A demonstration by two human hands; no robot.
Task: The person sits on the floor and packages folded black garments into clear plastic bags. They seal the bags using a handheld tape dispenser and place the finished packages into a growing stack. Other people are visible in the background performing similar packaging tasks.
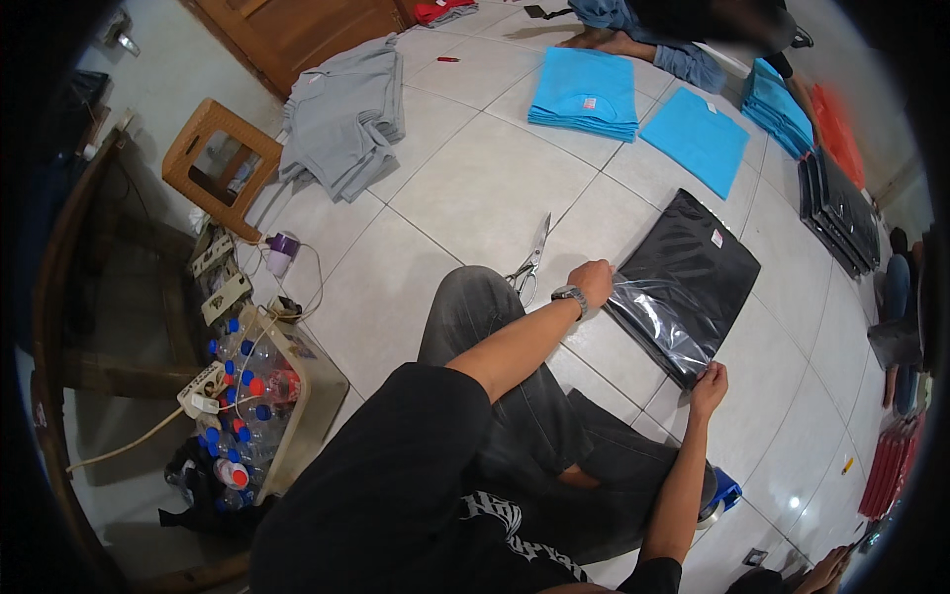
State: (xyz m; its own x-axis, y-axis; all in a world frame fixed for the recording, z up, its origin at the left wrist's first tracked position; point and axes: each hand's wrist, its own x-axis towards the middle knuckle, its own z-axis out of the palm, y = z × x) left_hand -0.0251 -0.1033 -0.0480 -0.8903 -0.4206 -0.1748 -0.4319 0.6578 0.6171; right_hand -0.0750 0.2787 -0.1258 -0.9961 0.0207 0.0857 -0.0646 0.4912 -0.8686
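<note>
A folded black shirt in a clear plastic bag (683, 277) lies on the tiled floor in front of me. My left hand (592, 284), with a watch on its wrist, is closed on the bag's near left corner. At the near right corner my right hand (709, 388) pinches the bag's edge between thumb and fingers. The plastic between my hands is wrinkled and shiny. A pair of scissors (531, 262) rests on the floor beside my left hand, blades pointing away from me.
Folded blue shirts (584, 94) and a grey pile of clothes (346, 114) lie farther off. Bagged black shirts (839, 213) are stacked at the right, near another person (712, 25). At the left stand a brown stool (188, 148) and a crate (312, 366) of bottles.
</note>
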